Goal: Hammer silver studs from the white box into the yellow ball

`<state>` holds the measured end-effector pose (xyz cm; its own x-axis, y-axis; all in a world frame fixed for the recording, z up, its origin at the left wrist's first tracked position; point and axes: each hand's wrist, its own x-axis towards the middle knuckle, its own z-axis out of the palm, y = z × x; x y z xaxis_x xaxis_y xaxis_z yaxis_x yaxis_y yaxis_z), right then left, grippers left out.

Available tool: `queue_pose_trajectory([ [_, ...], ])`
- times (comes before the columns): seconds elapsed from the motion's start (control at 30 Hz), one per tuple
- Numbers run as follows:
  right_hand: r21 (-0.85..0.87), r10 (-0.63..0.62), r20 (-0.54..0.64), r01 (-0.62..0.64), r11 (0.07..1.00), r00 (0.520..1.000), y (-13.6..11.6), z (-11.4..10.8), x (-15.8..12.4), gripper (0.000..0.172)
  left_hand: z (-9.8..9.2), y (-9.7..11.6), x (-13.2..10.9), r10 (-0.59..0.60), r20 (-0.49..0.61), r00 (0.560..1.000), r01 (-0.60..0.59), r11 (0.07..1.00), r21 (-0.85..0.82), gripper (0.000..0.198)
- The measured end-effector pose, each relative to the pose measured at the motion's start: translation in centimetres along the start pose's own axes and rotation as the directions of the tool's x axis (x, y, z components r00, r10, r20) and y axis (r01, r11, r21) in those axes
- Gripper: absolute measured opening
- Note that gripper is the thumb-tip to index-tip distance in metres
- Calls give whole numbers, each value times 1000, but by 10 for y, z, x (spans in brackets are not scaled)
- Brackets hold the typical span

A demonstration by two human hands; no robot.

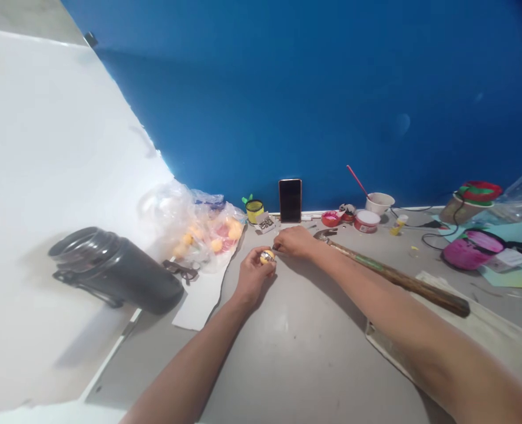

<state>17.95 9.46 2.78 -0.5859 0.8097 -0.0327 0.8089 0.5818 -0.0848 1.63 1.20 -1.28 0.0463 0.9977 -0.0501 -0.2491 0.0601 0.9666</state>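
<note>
— What's closest to you?
— My two forearms, coming up from the bottom edge over the grey table (296, 347) and meeting mid-table.
— The hands?
— My left hand (251, 275) is curled round a small yellow ball (267, 257), fingers closed beneath it. I'd say it's cupped that way so the ball can't roll. The ball sits just above the tabletop, straight out from the phone.
— And the right?
— My right hand (294, 241) comes in from the other side, fingertips pressed together at the top of the ball. They pinch something thin and shiny, too small to name.
— Why's the phone standing?
— The phone (290, 200) leans on the blue wall, dark screen facing me, likely so I can see it from here. A small open box (266, 223) of shiny bits sits just beyond my fingers, handy.
— Anything else?
— The hammer (393, 277) lies flat beside my right forearm, head near that hand. The plastic bag (203, 227) of more balls slumps to the left, near a black jar (115, 271) on its side.
</note>
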Motion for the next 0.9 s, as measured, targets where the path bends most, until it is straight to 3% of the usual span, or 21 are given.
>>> queue_pose_trajectory([
  [0.23, 87, 111, -88, -103, 991, 990, 0, -7, -12, 25, -6, 7, 4, -133, 73, 989, 147, 955, -257, 57],
  [0.33, 145, 152, -121, -134, 980, 981, 1, -8, -16, 24, -8, 8, 5, -174, 78, 982, 190, 927, -324, 52],
  [0.43, 275, 138, -179, -85, 958, 974, -1, -5, -20, 19, -9, 9, 4, -187, 78, 979, 202, 916, -347, 44],
  [0.63, 642, 64, -333, 176, 747, 941, -19, 2, -40, 11, -4, 8, -1, -173, 121, 977, 190, 971, -146, 31],
  [0.9, 840, 244, -261, 95, 535, 934, -35, 14, -64, 14, 1, 4, -4, -190, 155, 969, 218, 958, -186, 35],
])
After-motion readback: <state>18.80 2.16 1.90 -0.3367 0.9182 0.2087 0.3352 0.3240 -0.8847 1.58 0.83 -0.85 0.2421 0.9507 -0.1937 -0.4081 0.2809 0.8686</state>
